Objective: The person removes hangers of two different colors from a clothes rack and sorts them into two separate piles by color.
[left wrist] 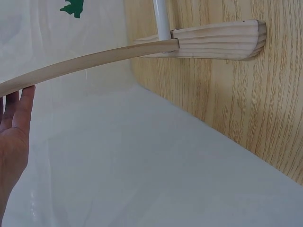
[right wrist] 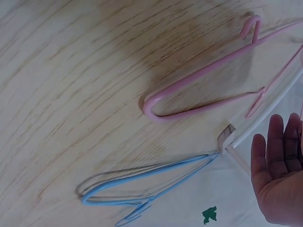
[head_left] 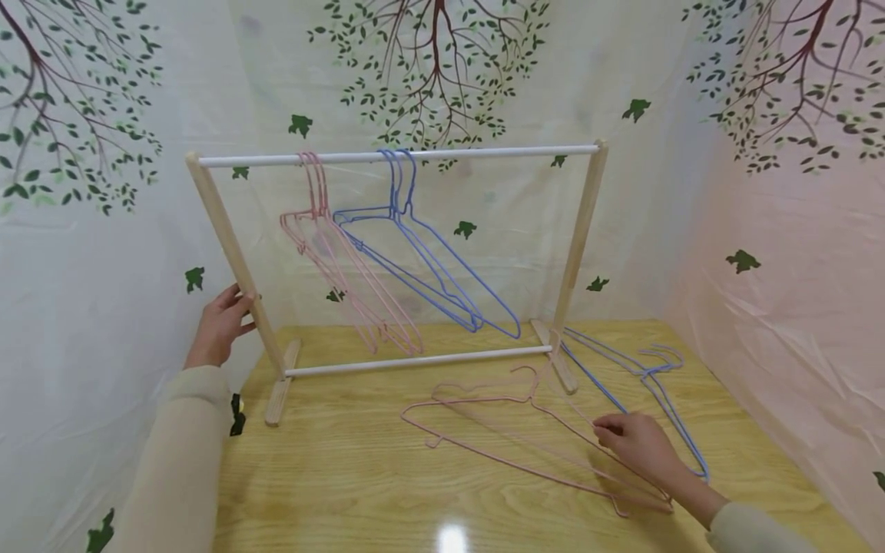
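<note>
On the left my left hand (head_left: 217, 326) holds the wooden side post (head_left: 231, 242) of a clothes rack, with fingertips right at the wood. In the left wrist view its fingers (left wrist: 22, 111) reach the post from one side. Low over the table, my right hand (head_left: 639, 445) pinches one arm of a pink hanger (head_left: 512, 432). Most of that hanger lies beyond the right wrist view's edge. Another pink hanger (head_left: 491, 461) rests on the table just under it. Several pink hangers (head_left: 314, 219) and blue hangers (head_left: 442, 226) hang from the rack's white top bar (head_left: 484, 153).
Blue hangers (head_left: 664, 403) lie on the wooden table (head_left: 332, 476) at the right, by the rack's right foot (head_left: 563, 372). A white lower bar (head_left: 415, 359) joins the two feet. Behind stands a pale sheet (head_left: 512, 253) printed with branches and leaves.
</note>
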Demonstrator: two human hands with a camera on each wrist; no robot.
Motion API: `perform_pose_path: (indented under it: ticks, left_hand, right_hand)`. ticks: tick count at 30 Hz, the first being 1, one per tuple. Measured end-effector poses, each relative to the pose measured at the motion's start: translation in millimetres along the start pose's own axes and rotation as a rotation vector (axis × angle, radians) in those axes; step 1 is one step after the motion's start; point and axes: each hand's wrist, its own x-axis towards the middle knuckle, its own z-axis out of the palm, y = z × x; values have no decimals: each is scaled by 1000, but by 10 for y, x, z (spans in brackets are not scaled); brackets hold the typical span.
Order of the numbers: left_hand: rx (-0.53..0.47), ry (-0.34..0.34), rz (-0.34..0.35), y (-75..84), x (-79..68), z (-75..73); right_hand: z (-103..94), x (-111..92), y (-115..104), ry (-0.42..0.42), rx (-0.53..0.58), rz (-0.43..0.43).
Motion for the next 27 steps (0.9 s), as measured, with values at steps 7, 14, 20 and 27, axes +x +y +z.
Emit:
perform_pose_path:
  ticks: [7, 14, 20, 27]
  left_hand:
    - [11, -3, 16, -8, -8, 3]
    - [28, -5, 21, -8, -14, -5]
    - [50, 1, 6, -6, -9, -3]
    - [46, -2, 7, 6, -16, -8]
  right_hand:
    - [32, -4, -33, -93, 42, -1]
    - [72, 14, -49, -112, -8, -29]
    - [95, 38, 16, -123, -44, -34]
    - [127, 101, 104, -99, -74, -74]
